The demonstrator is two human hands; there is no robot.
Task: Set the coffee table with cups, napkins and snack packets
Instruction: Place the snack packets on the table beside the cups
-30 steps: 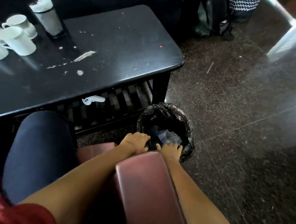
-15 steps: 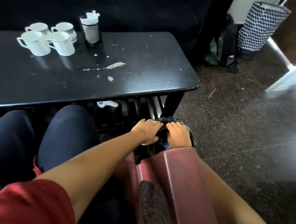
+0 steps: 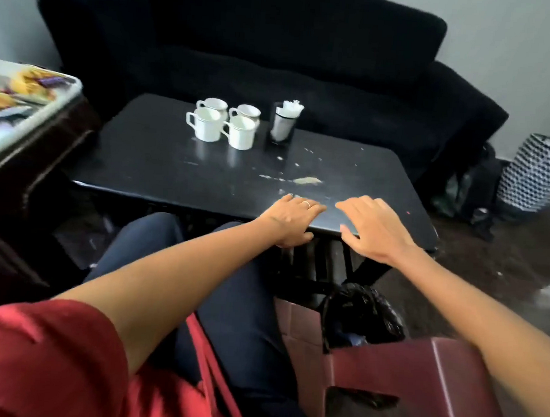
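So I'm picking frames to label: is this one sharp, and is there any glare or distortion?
Head view: the cups and table are fairly sharp, with cup reflections on the glossy top; the tray at the left edge is blurred and overexposed; the hands, left and right, are slightly soft; wide-angle bending shows at the edges.

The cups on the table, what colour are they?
White cups, seen clearly in the head view.

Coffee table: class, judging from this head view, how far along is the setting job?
Done: four cups and the napkin holder stand clustered on the coffee table. In hand: nothing; left hand and right hand are empty at its near edge. Left: snack packets lie in the tray beside it; crumbs remain.
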